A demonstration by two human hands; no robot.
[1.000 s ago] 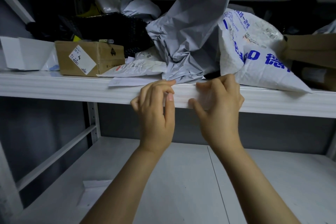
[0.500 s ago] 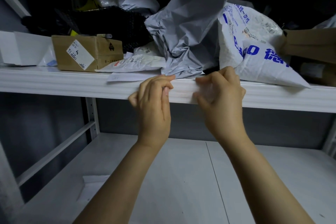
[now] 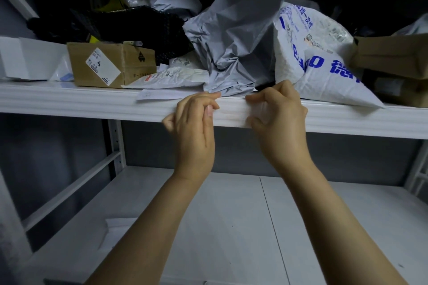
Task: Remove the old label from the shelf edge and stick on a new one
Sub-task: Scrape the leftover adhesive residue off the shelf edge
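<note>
The right hand (image 3: pixel 280 122) pinches a pale label (image 3: pixel 260 111) at the shelf edge (image 3: pixel 92 104), probably to peel or seat it; the left hand (image 3: pixel 194 127), fingers (image 3: pixel 201 100) curled, thumb on the edge beside it, looks to be steadying, though I can't tell if it grips. Behind, a box (image 3: pixel 139 67) sticker (image 3: pixel 103 66) reads "4"; a white bag (image 3: pixel 324 71) carries blue characters

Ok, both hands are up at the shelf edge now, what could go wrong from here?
What looks like a translucent label pinched in the right hand seems thin; it may crease or tear. The grey mailer bag and paper slip sit at the shelf edge above the left hand; a bump might tip them off.
</note>
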